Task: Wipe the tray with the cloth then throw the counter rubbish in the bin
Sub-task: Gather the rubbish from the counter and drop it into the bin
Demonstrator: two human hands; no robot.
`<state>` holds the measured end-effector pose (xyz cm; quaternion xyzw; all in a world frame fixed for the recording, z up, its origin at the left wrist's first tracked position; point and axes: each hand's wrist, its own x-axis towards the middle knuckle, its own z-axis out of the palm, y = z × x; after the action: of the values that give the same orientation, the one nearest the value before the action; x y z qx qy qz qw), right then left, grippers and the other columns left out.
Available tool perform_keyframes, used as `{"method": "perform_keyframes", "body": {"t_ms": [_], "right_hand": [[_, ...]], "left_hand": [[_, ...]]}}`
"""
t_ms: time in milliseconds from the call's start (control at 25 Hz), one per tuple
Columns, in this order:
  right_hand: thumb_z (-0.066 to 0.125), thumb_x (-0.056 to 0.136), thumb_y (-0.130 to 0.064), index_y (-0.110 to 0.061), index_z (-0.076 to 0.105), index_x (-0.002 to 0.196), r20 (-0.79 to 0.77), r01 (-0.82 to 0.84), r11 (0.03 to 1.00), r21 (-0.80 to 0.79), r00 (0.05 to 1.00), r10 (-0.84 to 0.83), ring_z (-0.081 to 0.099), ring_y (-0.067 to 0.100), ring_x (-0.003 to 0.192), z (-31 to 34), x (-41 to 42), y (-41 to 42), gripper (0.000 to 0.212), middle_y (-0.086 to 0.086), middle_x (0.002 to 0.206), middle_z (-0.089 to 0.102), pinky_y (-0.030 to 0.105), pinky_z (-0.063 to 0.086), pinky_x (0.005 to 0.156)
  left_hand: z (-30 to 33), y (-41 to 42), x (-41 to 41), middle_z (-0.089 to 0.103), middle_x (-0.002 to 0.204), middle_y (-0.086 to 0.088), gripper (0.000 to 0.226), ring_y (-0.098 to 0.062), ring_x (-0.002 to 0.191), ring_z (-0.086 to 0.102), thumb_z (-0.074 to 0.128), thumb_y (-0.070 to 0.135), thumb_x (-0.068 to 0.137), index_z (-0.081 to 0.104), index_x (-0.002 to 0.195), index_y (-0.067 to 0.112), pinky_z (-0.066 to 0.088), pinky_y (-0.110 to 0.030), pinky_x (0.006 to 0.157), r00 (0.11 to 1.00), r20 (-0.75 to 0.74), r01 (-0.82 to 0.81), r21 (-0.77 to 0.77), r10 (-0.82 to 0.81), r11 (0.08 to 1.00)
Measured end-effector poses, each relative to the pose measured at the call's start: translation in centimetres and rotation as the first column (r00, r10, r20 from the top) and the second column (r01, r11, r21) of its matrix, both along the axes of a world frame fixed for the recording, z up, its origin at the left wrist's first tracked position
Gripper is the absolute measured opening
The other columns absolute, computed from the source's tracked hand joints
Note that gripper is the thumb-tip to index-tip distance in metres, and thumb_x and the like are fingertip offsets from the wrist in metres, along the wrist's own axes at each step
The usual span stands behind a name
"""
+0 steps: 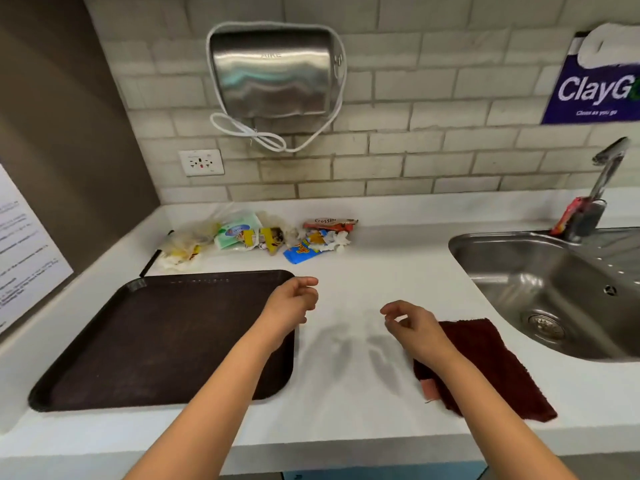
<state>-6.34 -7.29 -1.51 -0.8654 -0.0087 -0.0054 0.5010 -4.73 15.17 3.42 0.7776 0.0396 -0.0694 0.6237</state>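
A: Where is the tray (156, 341) found?
B: It is laid flat at the left of the white surface (363, 271), and nothing is carried on it. The dark red cloth (491, 368) is spread flat at the right, near the steel sink (540, 289).

A: And the rubbish (256, 237)?
B: It is heaped toward the back of the surface, by the tiled wall, beyond the tray: crumpled wrappers, tissue and a plastic bag.

A: How are the hands held?
B: The left hand (294, 303) is raised over the tray's right edge, fingers loosely curled, with nothing gripped. The right hand (412, 327) is held over the cloth's left end, fingers likewise loose and empty. The bin is not seen.
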Motion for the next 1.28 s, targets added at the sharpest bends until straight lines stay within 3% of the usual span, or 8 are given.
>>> {"method": "perform_keyframes", "body": {"t_ms": [240,400,560,720,880,1040,1160,1280], "right_hand": [[0.052,0.090,-0.010,-0.022,0.058,0.095,-0.063,0.020,0.992,-0.124,0.998,-0.028,0.051,0.012,0.069,-1.2,6.7,3.4,0.014,-0.003,0.102,0.055,0.014,0.040,0.058],[0.053,0.090,-0.011,-0.022,0.059,0.102,-0.047,0.036,0.973,-0.229,0.998,-0.048,0.051,0.013,0.089,-1.4,10.7,4.7,0.017,-0.003,0.108,0.052,0.019,0.036,0.079],[0.053,0.089,-0.011,-0.019,0.062,0.109,-0.034,0.052,0.945,-0.323,0.997,-0.066,0.048,0.011,0.096,-2.0,15.0,5.7,0.023,-0.006,0.109,0.050,0.018,0.034,0.082],[0.051,0.088,-0.013,-0.018,0.060,0.114,-0.062,-0.009,0.888,-0.459,0.998,-0.023,0.052,0.021,0.110,-2.9,19.6,6.8,0.027,0.004,0.123,0.050,0.023,0.040,0.089],[0.046,0.094,-0.021,-0.023,0.042,0.137,0.021,0.021,0.831,-0.556,1.000,-0.011,0.036,0.025,0.129,-2.4,25.1,8.3,0.043,0.002,0.146,0.033,0.032,0.039,0.101],[0.044,0.095,-0.031,-0.034,0.020,0.146,0.029,0.028,0.742,-0.670,1.000,-0.012,0.022,0.029,0.137,-2.8,29.3,9.1,0.057,-0.005,0.157,0.013,0.039,0.038,0.104],[0.047,0.093,-0.033,-0.031,0.026,0.145,-0.019,-0.003,0.690,-0.724,1.000,-0.016,0.017,0.029,0.141,-4.2,31.3,9.8,0.056,-0.006,0.155,0.021,0.039,0.036,0.106],[0.046,0.093,-0.026,-0.016,0.046,0.131,-0.014,0.044,0.706,-0.706,0.997,-0.076,0.040,0.027,0.126,-5.4,32.1,10.1,0.039,0.007,0.138,0.046,0.034,0.041,0.098]], "left_hand": [[-2.0,5.2,8.9,0.059,0.100,-0.001,0.029,-0.013,0.090,0.056,0.052,0.005,0.088,0.059,0.115,0.014,0.047,-0.022,0.068,0.997,-0.025,-0.076,0.086,0.078,0.993],[-2.9,6.5,14.9,0.059,0.111,-0.006,0.027,-0.017,0.097,0.055,0.052,0.006,0.088,0.060,0.113,0.012,0.046,-0.030,0.084,0.997,-0.010,-0.080,0.135,0.082,0.988],[-4.4,6.6,20.8,0.062,0.117,-0.007,0.027,-0.022,0.110,0.057,0.053,0.006,0.087,0.062,0.112,0.011,0.044,-0.029,0.092,0.999,0.023,-0.029,0.257,0.024,0.966],[-6.8,6.2,24.8,0.058,0.125,-0.008,0.031,-0.021,0.115,0.054,0.052,0.005,0.088,0.060,0.119,0.006,0.037,-0.017,0.089,0.986,-0.013,0.152,0.487,-0.166,0.860],[-8.8,5.7,28.5,0.047,0.134,-0.011,0.040,-0.025,0.127,0.042,0.052,0.011,0.086,0.056,0.126,0.014,0.035,-0.029,0.107,0.971,0.018,0.164,0.669,-0.236,0.725],[-9.7,5.2,30.1,0.046,0.137,-0.008,0.049,-0.024,0.129,0.039,0.053,0.023,0.087,0.045,0.135,0.020,0.034,-0.029,0.108,0.959,0.044,0.140,0.784,-0.279,0.605],[-10.5,5.1,31.3,0.047,0.136,-0.005,0.056,-0.023,0.130,0.038,0.059,0.030,0.085,0.040,0.137,0.021,0.031,-0.029,0.109,0.957,0.028,0.134,0.841,-0.289,0.525],[-10.7,4.7,31.8,0.057,0.127,-0.002,0.045,-0.022,0.121,0.049,0.060,0.031,0.083,0.049,0.126,0.019,0.039,-0.028,0.097,0.968,0.026,0.121,0.820,-0.248,0.559]]}}
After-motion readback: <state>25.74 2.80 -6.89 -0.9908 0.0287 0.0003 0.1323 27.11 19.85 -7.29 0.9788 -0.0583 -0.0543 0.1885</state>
